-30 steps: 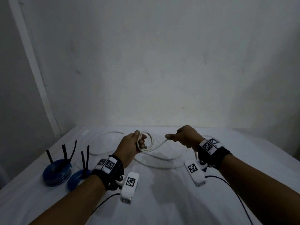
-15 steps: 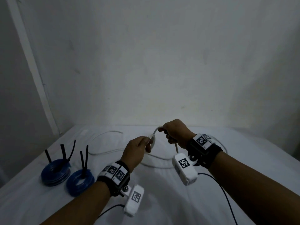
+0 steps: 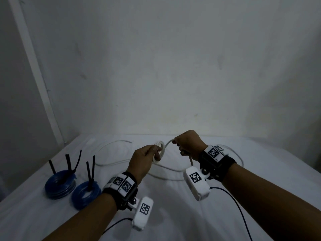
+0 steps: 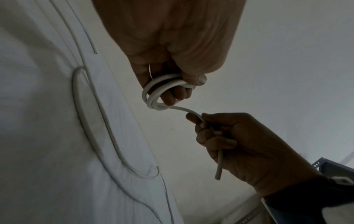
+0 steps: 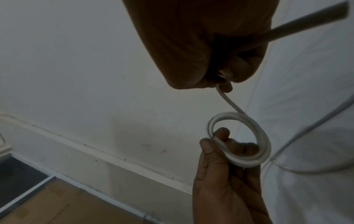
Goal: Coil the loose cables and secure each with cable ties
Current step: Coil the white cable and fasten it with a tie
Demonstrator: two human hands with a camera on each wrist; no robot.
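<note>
A white cable is partly wound into a small coil [image 3: 160,151] of about two loops, held up above the white-covered table [image 3: 173,214]. My left hand [image 3: 154,153] pinches the coil [image 4: 153,94] between thumb and fingers. Just right of it, my right hand [image 3: 178,145] grips the cable's running part in a fist. The cable runs through that fist [image 4: 203,122] and hangs out below it. In the right wrist view the coil [image 5: 262,141] stands upright on the left hand's fingers [image 5: 216,141]. The rest of the cable [image 3: 111,164] lies loose on the table.
Two blue cable coils [image 3: 60,185] [image 3: 86,194] lie at the table's left, each with black cable ties [image 3: 90,171] sticking up. A wall stands close behind the table. Black wrist-camera leads [image 3: 236,206] trail over the near side of the table.
My right hand has swung in from the right toward the left hand and risen, bringing the cable up to the coil. The left hand has kept its hold and shifted slightly right.
</note>
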